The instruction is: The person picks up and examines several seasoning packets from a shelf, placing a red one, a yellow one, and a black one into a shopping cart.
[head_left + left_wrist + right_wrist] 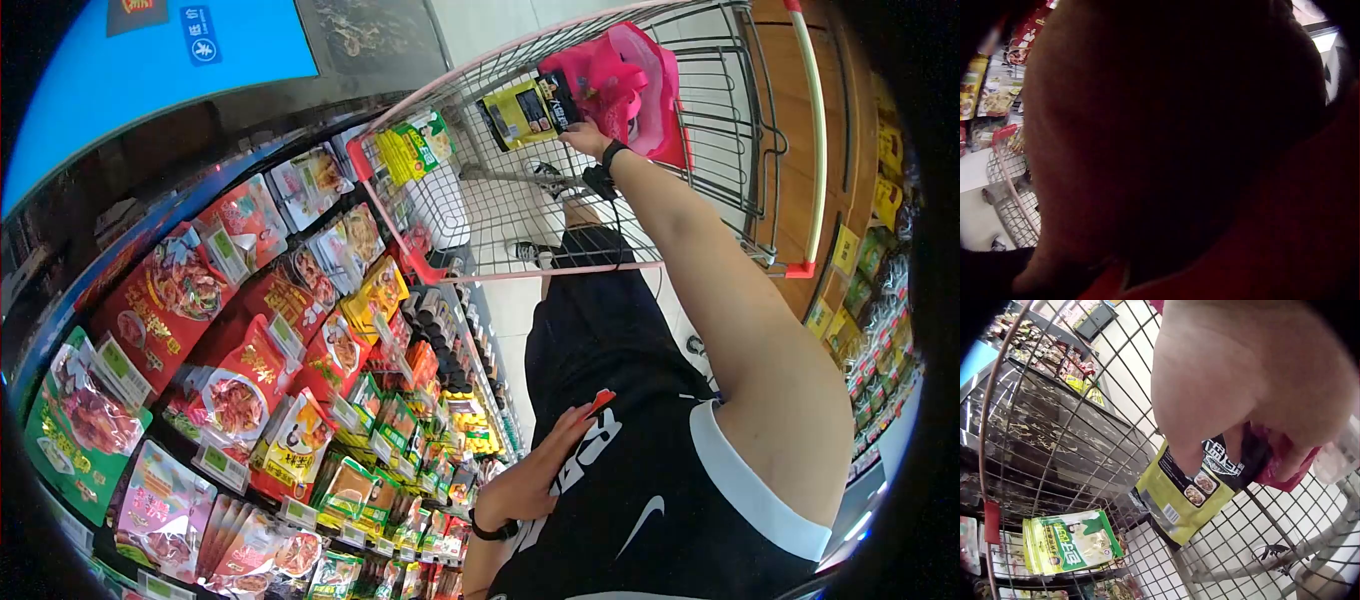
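The right hand [588,135] reaches out at the top centre of the head view, over the wire shopping cart [480,215]. Its thumb and fingers [1188,456] pinch the top edge of a yellow-and-black pouch [522,112], which hangs inside the basket, just beside a pink bag [615,85] at the upper right of the cart. A green-and-white packet [415,145] already leans against the cart's far wall, toward the upper left. The step in hand looks like lowering the pouch into the cart. The next move would call for bringing it down near the wire floor and loosening the pinch so it lands flat, away from the pink bag.

The left hand [530,470] lies at lower centre against the black shirt [660,490], fingers straight and together, holding nothing. Its wrist view is almost wholly blocked by the dark palm.

Down the left side of the frame run store shelves [250,370] packed with red, green and yellow food pouches with price tags. A blue sign [150,70] fills the upper left. A pale tiled floor shows beneath the cart, and more shelves stand along the right edge.
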### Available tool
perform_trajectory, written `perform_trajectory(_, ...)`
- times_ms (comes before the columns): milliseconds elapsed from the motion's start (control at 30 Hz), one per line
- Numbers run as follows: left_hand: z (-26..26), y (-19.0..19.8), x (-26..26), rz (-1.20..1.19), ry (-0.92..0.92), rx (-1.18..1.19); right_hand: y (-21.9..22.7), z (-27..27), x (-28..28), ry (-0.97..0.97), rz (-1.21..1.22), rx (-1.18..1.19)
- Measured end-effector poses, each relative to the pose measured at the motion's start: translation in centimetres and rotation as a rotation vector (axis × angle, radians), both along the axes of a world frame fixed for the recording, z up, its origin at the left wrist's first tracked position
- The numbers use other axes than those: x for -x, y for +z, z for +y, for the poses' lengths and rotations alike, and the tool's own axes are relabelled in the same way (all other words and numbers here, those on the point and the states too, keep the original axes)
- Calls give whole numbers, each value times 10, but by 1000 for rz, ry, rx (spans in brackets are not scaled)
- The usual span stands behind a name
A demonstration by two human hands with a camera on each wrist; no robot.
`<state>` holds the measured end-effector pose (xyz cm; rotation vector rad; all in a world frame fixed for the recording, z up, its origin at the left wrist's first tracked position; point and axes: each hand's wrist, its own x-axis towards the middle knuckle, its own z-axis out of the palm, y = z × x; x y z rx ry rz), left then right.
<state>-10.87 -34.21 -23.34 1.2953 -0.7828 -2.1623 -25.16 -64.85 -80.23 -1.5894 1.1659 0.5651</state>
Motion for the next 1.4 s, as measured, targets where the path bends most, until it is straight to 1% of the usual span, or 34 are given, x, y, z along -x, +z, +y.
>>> perform_trajectory(33,-1,-1,-1,-5,-8,5,-5,0,-2,18,-5,2)
perform_trajectory(67,-2,-1,-2,-9,-13,8,-10,4,-3,-60,32,43)
perform_trajectory(133,-2,-1,-2,-17,-23,15,7,16,-14,-214,109,120)
perform_trajectory(167,-2,0,-2,-21,-28,21,16,16,-19,-211,151,106)
perform_trajectory(233,-1,2,-2,-57,-52,61,16,10,-26,-200,227,88)
perform_trajectory(267,0,2,-2,-92,-77,95,16,11,-34,-235,242,150)
perform_trajectory(333,5,5,0,-186,-138,183,17,4,-27,-369,85,-25)
perform_trajectory(367,7,6,1,-187,-139,182,17,4,-26,-433,8,-115)
perform_trajectory(400,11,5,2,-213,-155,205,20,7,-30,-509,-3,-74)
perform_trajectory(467,13,7,1,40,66,-40,34,8,-37,-644,-90,-165)
perform_trajectory(500,17,6,3,73,98,-55,45,8,-42,-710,-134,-214)
perform_trajectory(533,24,5,4,71,108,-44,49,9,-45,-782,-128,-247)
perform_trajectory(633,44,4,11,35,110,12,60,7,-50,-737,-95,-240)
perform_trajectory(667,51,4,14,34,113,25,66,13,-49,-814,-124,-198)
perform_trajectory(700,59,4,16,29,116,43,60,12,-47,-820,-136,-229)
perform_trajectory(767,76,1,20,4,117,90,28,13,-39,-832,-167,-286)
perform_trajectory(800,84,0,22,-7,115,116,22,17,-40,-856,-214,-294)
perform_trajectory(833,93,-1,25,-23,117,149,46,16,-44,-765,-224,-358)
perform_trajectory(867,110,-3,31,-49,121,199,82,21,-52,-825,-316,-412)
perform_trajectory(900,119,-4,33,-72,123,229,131,43,-66,-886,-388,-492)
perform_trajectory(967,137,3,33,-143,109,284,176,66,-85,-810,-512,-552)
perform_trajectory(1033,151,11,29,-248,80,350,191,86,-93,-632,-690,-770)
perform_trajectory(1067,164,7,29,-317,141,413,223,100,-101,-599,-738,-770)
perform_trajectory(1100,179,0,30,-401,243,481,272,127,-109,-566,-778,-778)
perform_trajectory(1167,207,-11,35,-865,401,410,371,177,-111,-515,-895,-874)
perform_trajectory(1200,218,-26,35,-1057,529,412,411,199,-107,-437,-919,-990)
perform_trajectory(1233,222,-32,33,-1148,708,381,441,223,-102,-358,-935,-1106)
perform_trajectory(1267,229,-44,26,-1335,762,410,457,246,-99,-242,-951,-1123)
perform_trajectory(1300,229,-41,19,-1518,805,415,470,269,-94,-126,-962,-1140)
perform_trajectory(1367,246,-51,8,-1773,943,444,510,314,-83,14,-944,-1251)
perform_trajectory(1400,256,-48,5,-1929,925,426,524,334,-78,121,-932,-1327)
